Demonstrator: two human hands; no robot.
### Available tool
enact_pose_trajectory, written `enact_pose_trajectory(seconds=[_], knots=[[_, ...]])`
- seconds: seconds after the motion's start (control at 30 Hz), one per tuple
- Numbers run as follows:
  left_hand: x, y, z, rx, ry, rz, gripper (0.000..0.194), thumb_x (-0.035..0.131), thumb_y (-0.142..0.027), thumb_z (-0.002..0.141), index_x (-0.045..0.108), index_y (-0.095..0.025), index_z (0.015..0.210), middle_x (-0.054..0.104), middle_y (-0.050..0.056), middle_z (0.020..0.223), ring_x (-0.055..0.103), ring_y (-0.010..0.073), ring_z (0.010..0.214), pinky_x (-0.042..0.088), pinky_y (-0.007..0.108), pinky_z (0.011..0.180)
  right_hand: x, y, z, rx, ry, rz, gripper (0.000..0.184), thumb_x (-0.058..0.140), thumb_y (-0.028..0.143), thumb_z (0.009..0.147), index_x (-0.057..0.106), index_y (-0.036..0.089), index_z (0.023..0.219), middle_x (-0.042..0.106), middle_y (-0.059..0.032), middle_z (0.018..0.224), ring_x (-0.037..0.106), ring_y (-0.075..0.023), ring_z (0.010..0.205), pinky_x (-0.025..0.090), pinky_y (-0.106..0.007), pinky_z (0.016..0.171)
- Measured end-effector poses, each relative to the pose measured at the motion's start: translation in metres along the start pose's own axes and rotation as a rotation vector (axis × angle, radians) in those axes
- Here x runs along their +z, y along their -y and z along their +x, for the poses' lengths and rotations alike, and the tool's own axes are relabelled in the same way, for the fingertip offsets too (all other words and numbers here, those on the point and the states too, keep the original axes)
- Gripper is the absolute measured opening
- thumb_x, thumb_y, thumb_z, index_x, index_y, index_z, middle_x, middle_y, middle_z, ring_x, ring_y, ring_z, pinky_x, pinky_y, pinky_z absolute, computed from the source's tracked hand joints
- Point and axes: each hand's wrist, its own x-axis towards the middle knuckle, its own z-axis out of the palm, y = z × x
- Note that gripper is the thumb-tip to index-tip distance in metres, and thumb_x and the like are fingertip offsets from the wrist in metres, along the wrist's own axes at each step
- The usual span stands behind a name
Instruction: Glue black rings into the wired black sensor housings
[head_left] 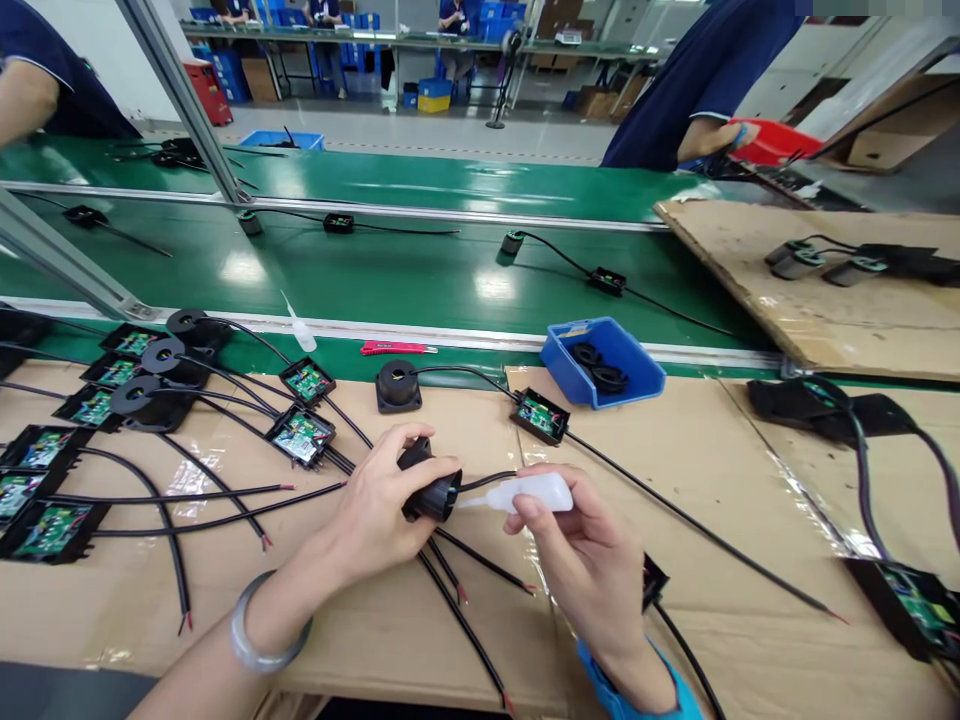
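Observation:
My left hand (375, 500) is closed around a black round housing (439, 495) with a flat square base, its cylinder end tilted toward the right. In my right hand (585, 550) is a white squeeze bottle (536, 492) held on its side. Its thin nozzle points left and meets or nearly meets the rim of the housing; actual contact is hard to tell. A black cable runs right from the housing behind the bottle. Beyond my hands stands a similar housing (398, 386), wired to an open black box with a green circuit board (541, 415).
Several wired housings and boxed circuit boards (300, 435) crowd the left of the cardboard-covered bench. A blue bin (604, 365) with black cables, a red utility knife (397, 348) and another nozzle bottle (301, 330) lie along the far edge. Co-workers stand beyond the green conveyor (420, 275).

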Motion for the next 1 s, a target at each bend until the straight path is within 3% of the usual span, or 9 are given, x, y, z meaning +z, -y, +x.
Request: enact_pose_trajectory(seconds=[0.2, 0.47, 1.0], knots=[[0.0, -0.001, 0.0, 0.0, 0.005, 0.027, 0.05, 0.064, -0.006, 0.07, 0.067, -0.023, 0.117, 0.051, 0.013, 0.13, 0.053, 0.03, 0.122, 0.052, 0.041, 0.095, -0.001, 0.0, -0.003, -0.147, 0.04, -0.187, 0.01, 0.063, 0.03, 0.092, 0.063, 0.024, 0.101, 0.067, -0.0019, 0.083, 0.067, -0.0169, 0.07, 0.053, -0.027, 0.061], [0.002, 0.0, -0.001, 0.038, -0.029, 0.041, 0.05, 0.063, -0.005, 0.07, 0.067, -0.023, 0.117, 0.05, 0.014, 0.129, 0.054, 0.0308, 0.121, 0.053, 0.043, 0.093, 0.001, 0.013, 0.003, -0.398, 0.016, -0.346, 0.008, 0.063, 0.023, 0.092, 0.061, 0.021, 0.099, 0.066, -0.0023, 0.081, 0.063, -0.0156, 0.07, 0.051, -0.026, 0.062], [0.003, 0.002, -0.001, 0.052, -0.043, 0.051, 0.048, 0.062, -0.007, 0.074, 0.068, -0.022, 0.119, 0.05, 0.014, 0.129, 0.054, 0.0306, 0.119, 0.054, 0.043, 0.092, 0.002, 0.016, 0.004, -0.452, 0.005, -0.339, 0.008, 0.064, 0.018, 0.092, 0.06, 0.018, 0.099, 0.065, -0.0018, 0.083, 0.063, -0.0133, 0.074, 0.051, -0.023, 0.068]])
